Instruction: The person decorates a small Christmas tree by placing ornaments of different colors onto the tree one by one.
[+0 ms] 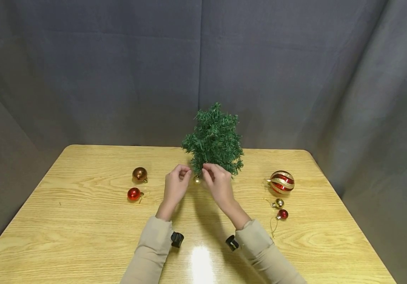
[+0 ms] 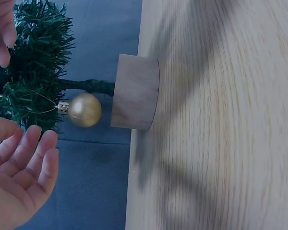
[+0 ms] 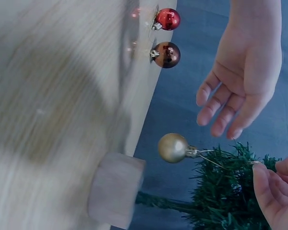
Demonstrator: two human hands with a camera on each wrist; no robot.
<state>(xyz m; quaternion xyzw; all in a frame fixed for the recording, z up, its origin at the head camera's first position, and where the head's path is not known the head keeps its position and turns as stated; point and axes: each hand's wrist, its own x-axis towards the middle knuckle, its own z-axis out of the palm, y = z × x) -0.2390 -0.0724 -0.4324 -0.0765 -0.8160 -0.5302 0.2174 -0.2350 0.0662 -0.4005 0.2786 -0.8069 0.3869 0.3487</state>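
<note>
Closest to me, two beige sleeves (image 1: 148, 252) reach in, and I've got the left hand (image 1: 177, 183) with fingers loosely parted, just beside the branches. My right hand (image 1: 220, 185) is narrow, fingertips close together at the foliage; whether they pinch the gold cord (image 3: 211, 162), I can't tell. Between them the matte gold ball (image 1: 197, 180) dangles off the green tree's (image 1: 215, 138) low front, above its wooden base (image 2: 137, 93). Wood-grain tabletop (image 1: 82, 236) below, grey curtain (image 1: 118, 79) behind. Over on the right: dark red ball (image 1: 283, 214), shiny gold ball (image 1: 279, 203), striped bauble (image 1: 282, 182). Left: bright red ball (image 1: 134, 193), brown ball (image 1: 139, 174) beyond. From the head view, the right hand blocks some lower branches.
</note>
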